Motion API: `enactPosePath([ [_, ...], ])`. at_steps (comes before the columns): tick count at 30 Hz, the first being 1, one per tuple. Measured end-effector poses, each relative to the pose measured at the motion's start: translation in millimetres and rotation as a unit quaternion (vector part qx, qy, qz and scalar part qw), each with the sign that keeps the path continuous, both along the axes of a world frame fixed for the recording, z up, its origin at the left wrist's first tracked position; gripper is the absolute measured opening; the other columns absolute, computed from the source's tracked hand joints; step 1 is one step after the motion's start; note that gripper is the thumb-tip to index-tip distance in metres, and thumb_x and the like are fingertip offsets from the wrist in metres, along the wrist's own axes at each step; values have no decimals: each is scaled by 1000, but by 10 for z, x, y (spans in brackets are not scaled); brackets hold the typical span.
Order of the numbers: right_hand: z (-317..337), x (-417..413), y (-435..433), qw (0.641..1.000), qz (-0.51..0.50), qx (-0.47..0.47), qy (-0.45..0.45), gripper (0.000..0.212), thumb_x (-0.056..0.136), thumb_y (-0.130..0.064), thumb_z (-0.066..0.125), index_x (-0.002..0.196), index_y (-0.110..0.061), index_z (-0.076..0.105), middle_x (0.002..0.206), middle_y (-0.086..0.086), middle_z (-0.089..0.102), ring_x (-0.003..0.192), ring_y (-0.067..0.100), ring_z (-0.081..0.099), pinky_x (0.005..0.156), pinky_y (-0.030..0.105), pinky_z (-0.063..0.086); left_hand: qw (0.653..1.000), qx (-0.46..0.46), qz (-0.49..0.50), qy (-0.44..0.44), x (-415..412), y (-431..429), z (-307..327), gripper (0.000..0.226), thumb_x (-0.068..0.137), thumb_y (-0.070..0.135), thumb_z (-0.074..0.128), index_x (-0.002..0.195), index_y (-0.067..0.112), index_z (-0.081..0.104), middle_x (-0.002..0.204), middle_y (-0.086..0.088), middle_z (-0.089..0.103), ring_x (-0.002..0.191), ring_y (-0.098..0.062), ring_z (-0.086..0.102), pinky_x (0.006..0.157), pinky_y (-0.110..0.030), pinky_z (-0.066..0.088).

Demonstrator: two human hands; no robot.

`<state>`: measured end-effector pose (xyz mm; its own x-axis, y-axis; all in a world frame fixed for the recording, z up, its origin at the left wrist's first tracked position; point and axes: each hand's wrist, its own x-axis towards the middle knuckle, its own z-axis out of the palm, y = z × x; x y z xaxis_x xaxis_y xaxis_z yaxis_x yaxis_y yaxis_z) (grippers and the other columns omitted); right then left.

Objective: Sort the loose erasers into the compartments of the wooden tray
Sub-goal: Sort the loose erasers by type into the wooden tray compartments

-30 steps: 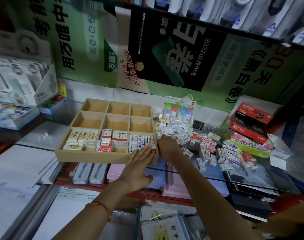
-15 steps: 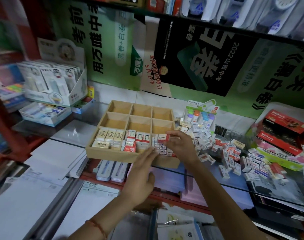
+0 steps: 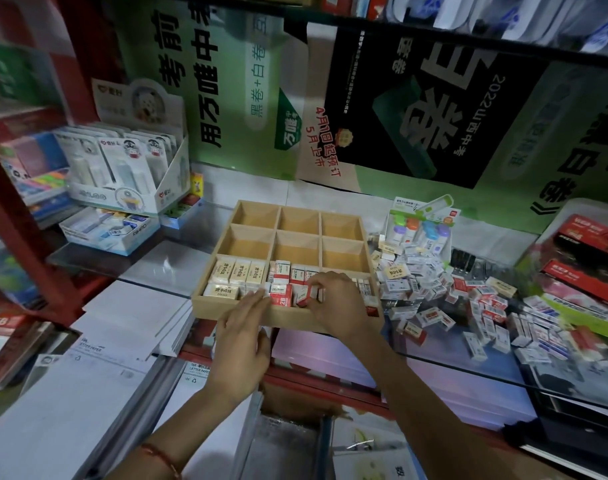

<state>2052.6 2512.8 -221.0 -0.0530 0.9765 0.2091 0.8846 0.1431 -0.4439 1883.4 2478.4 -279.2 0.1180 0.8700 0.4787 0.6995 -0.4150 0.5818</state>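
My right hand [image 3: 333, 303] pinches a red eraser [image 3: 304, 298] over the wooden tray [image 3: 288, 318], near-middle compartment, left hand [image 3: 242, 336] flat on its near edge; next I'd seat it squarely.

Dim shop interior, light flat and weak. Glass-topped bench [image 3: 171, 268], reflective. Beyond the fingers [image 3: 254, 303], green and black posters [image 3: 416, 98] cover the back wall, print tilted. Red shelving frame [image 3: 77, 64] well left of the fingers, with a white display box [image 3: 122, 174] of carded stationery beside it. Dark shelf edge [image 3: 434, 32] overhead. Nearer than the fingers, white paper stacks [image 3: 129, 320] and pink packs [image 3: 313, 348] lower down.
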Motion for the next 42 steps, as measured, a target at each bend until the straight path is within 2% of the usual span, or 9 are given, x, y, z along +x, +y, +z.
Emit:
enactPosePath([
  [4,2,-63,49,999,-29,4,-28,24,80,-9,68,102,-16,70,111,2,64,110,20,49,95,28,40,998,38,-15,42,64,23,59,50,71,6,50,120,6,59,127,-11,58,124,-16,34,106,-29,19],
  [9,101,-112,107,996,-17,-62,-53,15,80,-10,70,95,-12,73,112,9,59,106,23,55,93,36,46,992,48,-36,108,137,63,15,51,78,23,36,121,8,57,128,-11,56,128,-22,32,105,-40,16],
  [18,287,-343,55,945,-12,3,-328,23,89,-2,44,104,-10,59,106,11,65,105,28,56,96,37,34,990,37,-43,130,105,75,-67,52,78,25,35,130,17,39,133,-10,52,130,-21,31,110,-39,12],
  [24,295,-260,120,941,28,-55,-334,19,89,-6,49,106,-8,58,108,11,64,104,27,57,93,34,37,988,35,-46,144,80,79,-83,60,77,24,35,137,16,33,138,-7,48,132,-19,29,111,-36,6],
  [30,239,-252,138,949,14,-45,-312,15,86,-8,57,101,-10,60,103,10,65,101,26,57,90,34,39,985,31,-48,160,75,65,-68,62,74,27,36,135,16,35,135,-7,51,129,-20,31,110,-35,4],
  [33,206,-245,105,956,6,-42,-291,14,86,-8,56,99,-9,61,101,11,65,100,26,57,88,34,40,984,28,-49,169,69,54,-49,67,71,22,50,135,15,34,135,-8,52,129,-21,30,110,-35,5],
  [36,304,-105,140,997,-5,-50,-60,4,83,-8,62,85,-8,66,87,3,67,85,17,62,82,32,50,981,24,-68,180,41,43,-46,76,67,19,60,137,16,32,137,-8,50,131,-21,28,110,-38,8],
  [38,475,171,132,994,-14,-17,107,9,81,-3,66,75,-9,67,74,-5,63,71,6,58,73,24,51,978,28,-80,192,6,66,-49,83,66,15,68,139,18,30,139,-8,47,132,-21,27,110,-39,9],
  [42,644,959,-131,986,-30,85,139,5,76,7,68,81,5,69,78,4,65,66,7,58,64,6,45,973,22,-70,221,72,66,-49,93,58,12,81,138,10,34,141,-12,45,133,-24,26,112,-38,5],
])
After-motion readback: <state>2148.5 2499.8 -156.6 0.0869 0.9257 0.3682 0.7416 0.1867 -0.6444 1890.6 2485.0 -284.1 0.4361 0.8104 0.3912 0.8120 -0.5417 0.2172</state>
